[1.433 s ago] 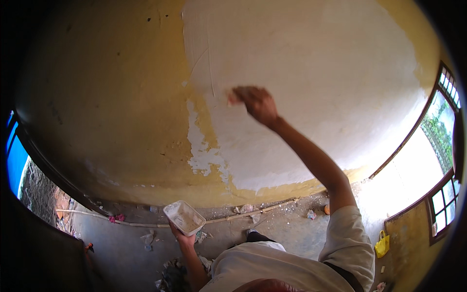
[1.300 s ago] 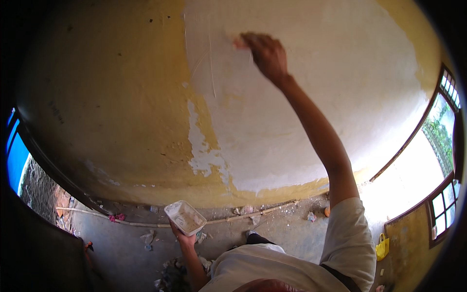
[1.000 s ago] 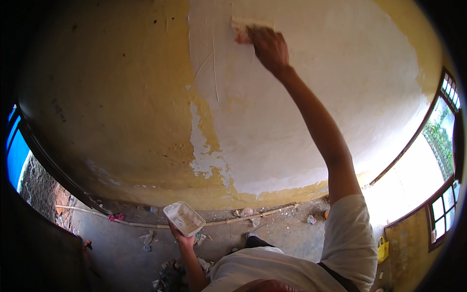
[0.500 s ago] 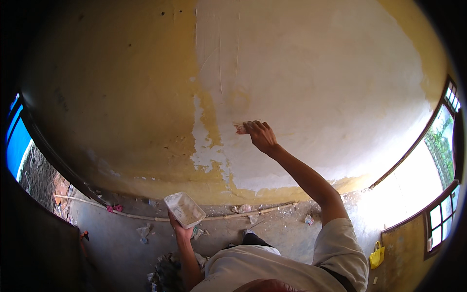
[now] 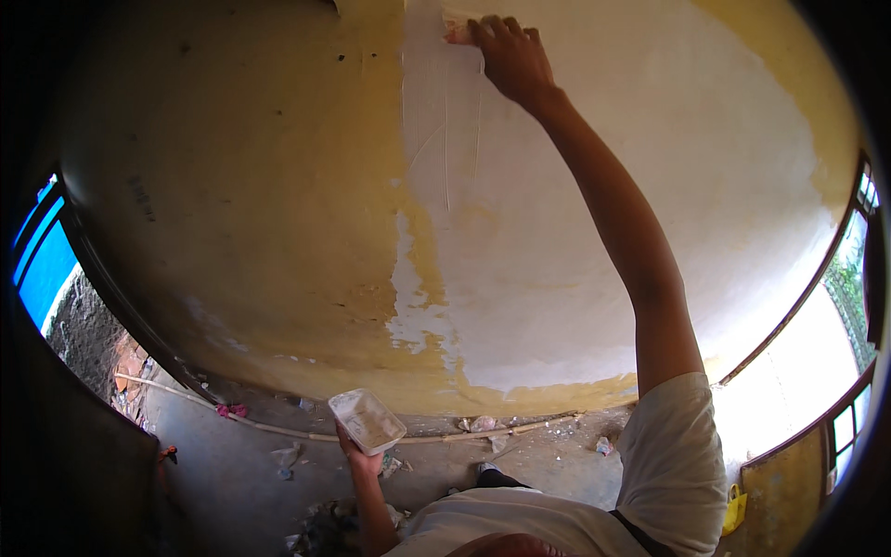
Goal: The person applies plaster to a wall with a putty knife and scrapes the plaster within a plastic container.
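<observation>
High on the wall, my right hand (image 5: 513,63) is closed on a flat putty scraper (image 5: 458,31), smeared pale with a reddish patch. The scraper lies against the white-coated part of the wall (image 5: 594,195), near its border with the yellow paint (image 5: 251,204); its far edge is hard to make out. Raised ridges run down the white coat below it. Lower down, my left hand (image 5: 358,455) grips a rectangular white tub (image 5: 368,420) by its near left side. Pale residue coats the tub's inside, which tilts toward the wall.
A long bamboo pole (image 5: 306,433) lies on the floor along the wall's foot, with a pink cloth (image 5: 232,410) on it. Plastic scraps (image 5: 288,457) and a dark heap (image 5: 329,529) litter the floor. A yellow bag (image 5: 734,511) hangs at the right, near bright openings.
My right hand has moved up the wall with the scraper, and the arm is stretched further. The tub stays in my left hand. The whole view has shifted slightly upward.
</observation>
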### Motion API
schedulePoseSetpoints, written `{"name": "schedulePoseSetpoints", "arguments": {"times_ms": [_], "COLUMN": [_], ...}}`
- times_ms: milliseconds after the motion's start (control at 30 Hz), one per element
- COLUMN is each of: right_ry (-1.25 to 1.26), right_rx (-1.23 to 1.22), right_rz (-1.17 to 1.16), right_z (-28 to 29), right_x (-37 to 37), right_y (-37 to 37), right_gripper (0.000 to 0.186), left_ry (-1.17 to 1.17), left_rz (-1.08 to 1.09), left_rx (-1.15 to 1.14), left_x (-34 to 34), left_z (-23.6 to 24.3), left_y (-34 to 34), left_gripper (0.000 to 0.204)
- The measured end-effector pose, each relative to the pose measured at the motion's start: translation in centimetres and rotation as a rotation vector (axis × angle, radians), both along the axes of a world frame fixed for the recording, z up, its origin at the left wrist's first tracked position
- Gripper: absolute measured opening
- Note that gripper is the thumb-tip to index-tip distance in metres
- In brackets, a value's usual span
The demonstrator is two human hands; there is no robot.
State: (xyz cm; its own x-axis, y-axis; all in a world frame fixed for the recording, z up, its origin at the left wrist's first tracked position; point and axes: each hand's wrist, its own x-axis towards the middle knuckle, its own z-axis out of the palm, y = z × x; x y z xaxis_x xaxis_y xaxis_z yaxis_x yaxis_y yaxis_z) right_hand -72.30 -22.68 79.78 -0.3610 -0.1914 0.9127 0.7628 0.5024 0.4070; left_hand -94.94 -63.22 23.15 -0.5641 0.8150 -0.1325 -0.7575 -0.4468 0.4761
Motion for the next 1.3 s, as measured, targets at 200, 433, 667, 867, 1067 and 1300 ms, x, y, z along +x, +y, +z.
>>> {"name": "schedulePoseSetpoints", "arguments": {"times_ms": [200, 433, 667, 867, 1067, 1300], "right_ry": [-0.165, -0.429, -0.514, -0.086, -0.028, -0.172], "right_rx": [-0.110, -0.221, -0.502, -0.120, 0.148, 0.021], "right_rz": [-0.027, -0.059, 0.106, 0.166, 0.164, -0.012], "right_z": [-13.8, -32.1, -33.8, -5.3, 6.6, -6.9], "right_x": [-2.3, -2.2, -0.6, -1.9, -3.8, -8.5], "right_y": [0.2, -1.0, -2.3, -2.0, -2.5, 0.0], "right_gripper": [0.058, 0.059, 0.057, 0.060, 0.039, 0.050], "left_ry": [0.041, 0.112, 0.093, 0.055, 0.039, 0.038], "left_rz": [0.018, 0.016, 0.017, 0.031, 0.059, 0.059], "left_rx": [0.012, 0.017, -0.004, 0.035, 0.009, -0.001], "left_x": [-1.1, -3.3, -3.2, -2.3, -2.5, -2.6], "left_z": [-1.8, -1.0, -1.0, -2.2, -1.4, -2.5], "left_y": [-1.3, -0.5, -1.0, -1.6, -1.6, -1.3], "left_gripper": [0.067, 0.067, 0.067, 0.069, 0.068, 0.067]}}
